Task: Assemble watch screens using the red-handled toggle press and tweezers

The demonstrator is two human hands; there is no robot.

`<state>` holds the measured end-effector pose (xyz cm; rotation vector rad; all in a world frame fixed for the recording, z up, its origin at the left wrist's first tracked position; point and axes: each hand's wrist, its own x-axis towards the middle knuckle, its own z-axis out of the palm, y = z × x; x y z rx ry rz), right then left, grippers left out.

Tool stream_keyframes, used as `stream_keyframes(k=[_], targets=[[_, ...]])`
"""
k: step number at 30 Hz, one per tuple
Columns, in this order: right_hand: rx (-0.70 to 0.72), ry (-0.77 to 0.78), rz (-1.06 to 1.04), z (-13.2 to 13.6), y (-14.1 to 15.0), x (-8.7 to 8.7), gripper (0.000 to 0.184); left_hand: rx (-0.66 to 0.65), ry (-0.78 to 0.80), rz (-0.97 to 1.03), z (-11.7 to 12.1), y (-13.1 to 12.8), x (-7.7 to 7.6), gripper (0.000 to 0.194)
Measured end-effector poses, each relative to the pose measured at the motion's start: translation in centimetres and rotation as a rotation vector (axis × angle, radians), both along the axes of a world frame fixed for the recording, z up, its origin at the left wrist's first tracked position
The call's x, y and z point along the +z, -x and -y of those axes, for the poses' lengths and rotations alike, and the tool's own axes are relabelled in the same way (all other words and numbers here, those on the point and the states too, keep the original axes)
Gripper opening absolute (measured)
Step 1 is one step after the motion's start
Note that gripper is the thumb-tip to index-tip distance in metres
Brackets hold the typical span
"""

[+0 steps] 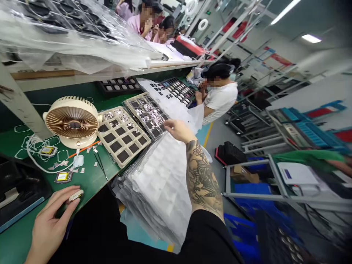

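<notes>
Between the thumb and fingers of my left hand [56, 216] is a small electronic module [76, 195] with a pale edge, held above the bench's front edge. My right hand [178, 130] reaches out to the near right corner of a dark compartment tray [158, 136] scattered with small light parts. Its fingers are bent together at the tips; whatever they pinch is too small to make out. Left of that tray lies a cream compartment tray [123, 165] with black pads and more small parts. Tweezers [101, 167] rest on the green bench near my left hand.
A cream fan [73, 123] stands behind loose small parts and a battery module [63, 177]. Stacked trays under white sheeting [165, 179] rise beside my lap. A shelf [110, 75] overhangs the bench. Beyond, a co-worker in white [222, 97] sits at further trays.
</notes>
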<state>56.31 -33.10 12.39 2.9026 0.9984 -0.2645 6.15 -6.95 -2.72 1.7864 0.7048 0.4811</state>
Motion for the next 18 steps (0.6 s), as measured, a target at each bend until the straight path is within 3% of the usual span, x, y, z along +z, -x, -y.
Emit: stream_keyframes(k=[3, 5, 7, 10, 13, 18], targets=[[-0.176, 0.159, -0.037, 5.1, -0.6, 0.7, 0.025, 0.086, 0.012, -0.023, 0.1, 0.1, -0.5, 0.034], [-0.264, 0.253, -0.067, 7.5, -0.3, -0.2, 0.024, 0.165, 0.109, -0.058, 0.1, 0.2, -1.1, 0.040], [-0.329, 0.310, -0.051, 8.8, 0.5, -2.0, 0.035, 0.189, 0.185, -0.054, 0.3, 0.2, -1.8, 0.044], [-0.400, 0.340, 0.042, 9.2, 1.9, -5.2, 0.044, 0.173, 0.208, -0.003, 0.5, 0.2, -2.2, 0.046], [-0.428, 0.331, 0.117, 8.9, 2.5, -7.2, 0.044, 0.200, 0.178, -0.045, 0.7, 0.2, -1.6, 0.055], [-0.422, 0.278, 0.178, 7.9, 2.1, -7.0, 0.042, 0.230, 0.054, -0.250, 0.6, 0.3, -0.6, 0.067]])
